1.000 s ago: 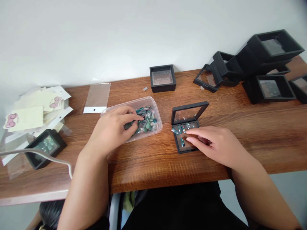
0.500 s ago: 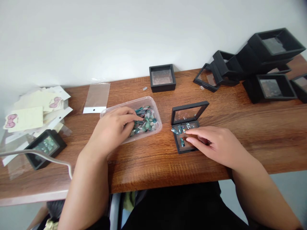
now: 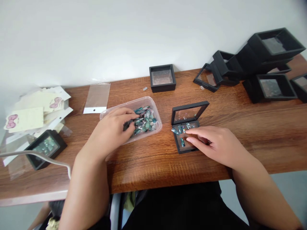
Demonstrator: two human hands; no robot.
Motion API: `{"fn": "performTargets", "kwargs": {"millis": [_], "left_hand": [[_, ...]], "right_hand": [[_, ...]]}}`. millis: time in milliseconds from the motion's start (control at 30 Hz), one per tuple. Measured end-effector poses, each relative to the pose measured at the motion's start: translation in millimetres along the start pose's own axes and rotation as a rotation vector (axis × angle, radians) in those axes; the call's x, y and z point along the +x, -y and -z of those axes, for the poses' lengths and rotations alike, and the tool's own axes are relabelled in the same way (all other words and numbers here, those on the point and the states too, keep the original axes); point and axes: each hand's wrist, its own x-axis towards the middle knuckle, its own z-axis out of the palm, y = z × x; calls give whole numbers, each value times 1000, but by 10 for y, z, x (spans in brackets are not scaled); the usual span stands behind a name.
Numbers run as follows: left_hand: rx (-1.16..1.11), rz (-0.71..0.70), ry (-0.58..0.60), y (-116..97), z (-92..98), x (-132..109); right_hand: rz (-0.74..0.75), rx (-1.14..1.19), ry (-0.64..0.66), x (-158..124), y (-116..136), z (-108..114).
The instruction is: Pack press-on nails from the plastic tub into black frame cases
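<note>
My left hand (image 3: 115,130) reaches into a clear plastic tub (image 3: 157,127) of loose teal and green press-on nails (image 3: 146,123). Its thumb and index finger are spread over the nails, and the other fingertips are partly hidden. To the right, a small black display case (image 3: 179,148) stands with its lid (image 3: 190,112) raised. Several press-on nails lie inside, among them a teal one (image 3: 182,142) set apart from the upper row. Over the case, my right hand (image 3: 217,143) keeps index finger and thumb apart, the index tip touching or just above a decorated nail (image 3: 184,129).
A closed-looking black case (image 3: 162,78) sits near the wall, with more black cases (image 3: 261,60) piled at right. At left are cream cards (image 3: 26,118), a clear bag (image 3: 97,97), a filled case (image 3: 45,148) and a white cable (image 3: 43,155).
In the tub, my left thumb and index finger have moved apart, and the hand has shifted slightly. My right hand stays in place over the case.
</note>
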Motion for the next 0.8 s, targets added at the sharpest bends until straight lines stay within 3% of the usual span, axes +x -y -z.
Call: {"fn": "performTargets", "kwargs": {"millis": [800], "left_hand": [[14, 70, -14, -67, 30, 10]], "right_hand": [[4, 13, -8, -19, -14, -3]]}}
